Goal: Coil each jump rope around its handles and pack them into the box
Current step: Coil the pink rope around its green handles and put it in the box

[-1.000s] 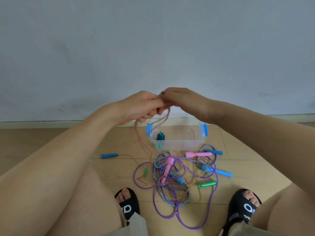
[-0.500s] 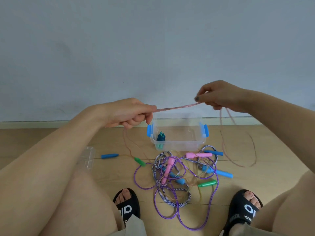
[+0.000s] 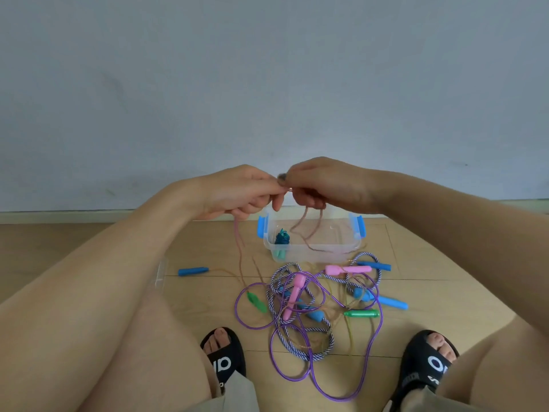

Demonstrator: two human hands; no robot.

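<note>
Both hands are raised in front of the person, meeting just above the far side of the clear box (image 3: 312, 252). The left hand (image 3: 237, 191) is pinched shut on a thin pink cord (image 3: 239, 248), and the right hand (image 3: 323, 182) pinches the same cord right beside it, fingertips nearly touching. From the left hand the cord drops to the floor left of the box, towards a green handle (image 3: 257, 301) lying at the left edge of the pile. From the right hand a slack loop hangs down in front of the box.

The cord looks very light and limp; it sags wherever it is not held, so it should gather into loops easily but may well slip or spring loose if the pinch eases. It seems best taken hand over hand in short lengths, with the handles as the firm part to wind around.

On the floor, near the feet, the other ropes lie in one tangle: a purple rope (image 3: 297, 376), a striped rope (image 3: 303, 349), pink handles (image 3: 292, 295), blue handles (image 3: 386, 300) and a second green handle (image 3: 361, 313). One blue handle (image 3: 193, 271) lies apart on the left. A dark teal bundle (image 3: 281, 237) sits in the box's left end, so one rope appears packed.
</note>
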